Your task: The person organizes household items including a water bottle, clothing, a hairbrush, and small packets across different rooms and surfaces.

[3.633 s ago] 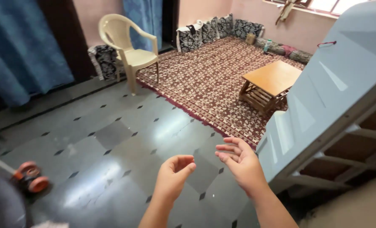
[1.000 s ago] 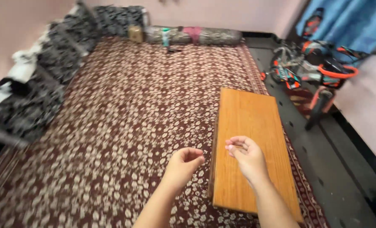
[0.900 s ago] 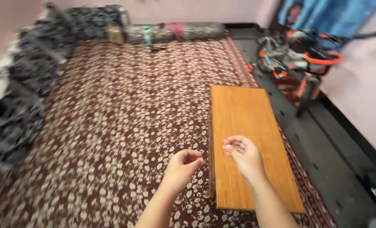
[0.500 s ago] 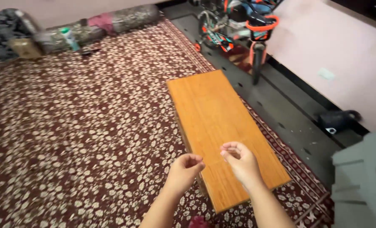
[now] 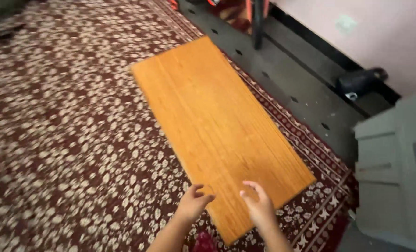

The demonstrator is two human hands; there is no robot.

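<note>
over the table's near end: two empty hands

at the bottom of the view, both hands hover above the near end of a low wooden table (image 5: pixel 217 126), which stands on a patterned rug (image 5: pixel 63 140). the table is a long rectangle; its long axis runs from the near right, close to the hands, away to the upper left, so the hands meet a short end and a corner rather than a long side.

left hand (image 5: pixel 194 201): over the table's left long edge, partly above the rug. fingers (image 5: pixel 197 187) loosely curled, thumb out toward the other hand, half open, holding nothing.

right hand (image 5: pixel 259 206): fully over the wood, just inside the near short edge. fingers (image 5: pixel 253 185) bent downward, part open, likewise empty. it lies nearer the near corner than the left hand does.

the two hands are near each other, with a strip of bare wood showing between them. whether either one touches the tabletop cannot be told: the view is blurred.

beyond the rug's bordered edge on the right lies a dark tiled floor (image 5: pixel 301 79), a small dark object (image 5: pixel 359 80) by the pink wall (image 5: pixel 371 28), and a grey cabinet (image 5: pixel 394 172) at the right margin.
</note>
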